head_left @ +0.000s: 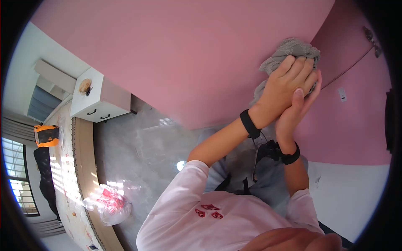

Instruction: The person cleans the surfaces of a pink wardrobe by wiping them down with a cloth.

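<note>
A crumpled grey cloth (284, 48) lies against the pink surface (188, 54), near the corner where a darker pink wall begins. My left hand (284, 83) presses on the cloth, back of the hand showing, its fingers bent over the folds. Close against its right side is my right hand (295, 113), its thumb over the edge of my left hand and its fingers upright beside the cloth. Part of the cloth shows between the two hands; the right palm is hidden. Black bands circle both wrists.
A thin cord (349, 68) runs along the darker wall near a switch plate (342, 94). At left are a white cabinet (115, 98), an orange-and-black bag (47, 136) on a bed (63, 167), and a plastic bag (113, 205). Grey floor (134, 154) lies below the pink surface.
</note>
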